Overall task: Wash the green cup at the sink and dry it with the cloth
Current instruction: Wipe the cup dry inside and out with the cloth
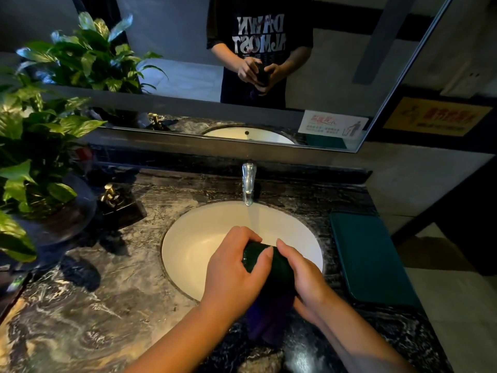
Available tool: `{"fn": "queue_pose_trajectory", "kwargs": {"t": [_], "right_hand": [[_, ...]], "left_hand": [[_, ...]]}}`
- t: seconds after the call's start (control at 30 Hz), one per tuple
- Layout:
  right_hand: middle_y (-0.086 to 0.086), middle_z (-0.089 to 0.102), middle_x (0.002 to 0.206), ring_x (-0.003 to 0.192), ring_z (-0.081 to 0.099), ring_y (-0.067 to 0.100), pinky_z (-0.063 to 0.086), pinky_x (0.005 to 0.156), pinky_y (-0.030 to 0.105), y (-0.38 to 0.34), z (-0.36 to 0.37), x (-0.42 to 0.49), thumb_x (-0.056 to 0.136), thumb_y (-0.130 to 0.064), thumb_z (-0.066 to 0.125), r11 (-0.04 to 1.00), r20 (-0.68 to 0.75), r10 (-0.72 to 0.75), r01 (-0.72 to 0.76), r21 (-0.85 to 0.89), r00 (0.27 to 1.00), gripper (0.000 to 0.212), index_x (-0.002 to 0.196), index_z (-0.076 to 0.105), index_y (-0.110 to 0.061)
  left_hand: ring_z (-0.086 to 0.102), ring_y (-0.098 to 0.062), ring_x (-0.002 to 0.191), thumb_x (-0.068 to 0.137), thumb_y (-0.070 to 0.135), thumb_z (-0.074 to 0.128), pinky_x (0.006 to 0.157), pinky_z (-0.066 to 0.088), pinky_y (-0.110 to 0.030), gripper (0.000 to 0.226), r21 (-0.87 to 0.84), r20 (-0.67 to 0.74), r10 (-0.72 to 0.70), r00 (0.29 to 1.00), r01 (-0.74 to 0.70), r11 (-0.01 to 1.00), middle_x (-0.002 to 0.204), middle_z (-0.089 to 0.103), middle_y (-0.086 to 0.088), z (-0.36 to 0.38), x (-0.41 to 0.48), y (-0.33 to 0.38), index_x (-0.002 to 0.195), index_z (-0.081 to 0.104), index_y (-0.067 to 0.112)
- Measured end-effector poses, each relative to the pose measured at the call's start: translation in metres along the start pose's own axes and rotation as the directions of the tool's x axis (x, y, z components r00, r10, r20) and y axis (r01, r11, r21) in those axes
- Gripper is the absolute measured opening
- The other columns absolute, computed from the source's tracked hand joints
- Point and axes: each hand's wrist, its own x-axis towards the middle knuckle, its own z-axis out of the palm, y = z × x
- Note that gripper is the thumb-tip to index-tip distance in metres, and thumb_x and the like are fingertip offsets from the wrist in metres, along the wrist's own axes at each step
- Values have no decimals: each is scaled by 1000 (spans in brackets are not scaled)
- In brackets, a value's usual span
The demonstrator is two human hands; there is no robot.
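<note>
The dark green cup [265, 261] lies tilted over the front of the white sink basin [204, 238], its mouth facing left. My left hand [236, 267] wraps the cup's mouth end, thumb across the rim. My right hand [304, 278] holds the cup's base end together with a dark purple cloth [269, 316] that hangs down from under the cup. Water runs from the chrome faucet [248, 184] into the basin just behind my hands. Most of the cup's body is covered by my fingers and the cloth.
A dark marble counter [107, 305] surrounds the sink. A teal tray [371, 259] lies on the right. A potted plant [32, 162] and a black soap dispenser with a gold pump [115, 200] stand at the left. A mirror [242, 63] runs along the back.
</note>
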Motion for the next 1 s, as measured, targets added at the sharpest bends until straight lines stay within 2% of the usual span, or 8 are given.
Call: {"fn": "queue_pose_trajectory", "kwargs": {"t": [0.13,0.23,0.37,0.43,0.53,0.63,0.77,1.0], "right_hand": [[26,73,104,95,73,35,59,86,43,-1,-9,-5,85,-42,65,983,105,125,-138,120,987,49,107,77,-1],[26,73,105,96,72,36,59,85,44,0,-11,-5,83,-44,67,984,90,122,-132,119,988,52,110,77,0],[34,72,111,95,72,45,56,87,54,2,-14,-5,77,-47,72,1000,-54,5,-4,26,999,63,118,72,1],[30,73,102,82,72,42,56,77,51,5,-15,-5,83,-49,74,995,-124,-56,44,-92,991,59,114,67,0],[0,76,84,77,74,14,55,67,24,6,-13,-8,70,-77,63,896,-122,-176,108,-431,977,63,95,66,-19],[-4,73,95,88,70,8,50,71,23,9,-13,-8,63,-97,52,827,-91,-191,110,-552,977,81,94,65,-24],[20,79,99,96,77,33,58,80,40,9,-21,-2,70,-78,58,988,-136,-152,154,6,979,75,87,81,-8],[30,65,135,123,64,47,44,105,63,-2,-36,0,92,-73,43,777,-29,-105,101,621,994,88,132,67,1]], "left_hand": [[60,-20,79,89,40,61,60,52,-41,27,153,119,423,898,-438,886,90,61,-1,-2,-1,-6,97,63,14],[61,-21,85,91,41,61,65,53,-40,31,121,181,483,857,-507,853,97,62,-4,-5,3,-10,105,62,13],[59,-12,109,91,59,54,90,51,-28,51,-59,308,219,926,-211,976,117,59,7,-6,1,-11,123,59,19],[61,-9,111,86,69,49,90,50,-21,56,-196,309,-50,950,115,974,119,63,6,-4,-4,-7,122,61,28],[74,-22,93,83,66,58,69,58,-34,54,-415,473,-524,708,704,576,105,75,-7,-1,-5,-4,112,68,21],[76,-22,74,79,49,71,53,56,-32,41,-458,612,-605,509,852,254,90,78,-11,-2,-10,-8,102,75,16],[69,-27,67,68,39,77,46,54,-31,37,-594,613,-648,452,805,0,81,73,-16,-5,-16,-20,91,74,10],[68,-37,82,77,35,70,40,54,-31,34,-711,661,-590,464,639,-294,100,71,-24,3,-35,-46,91,78,5]]}}
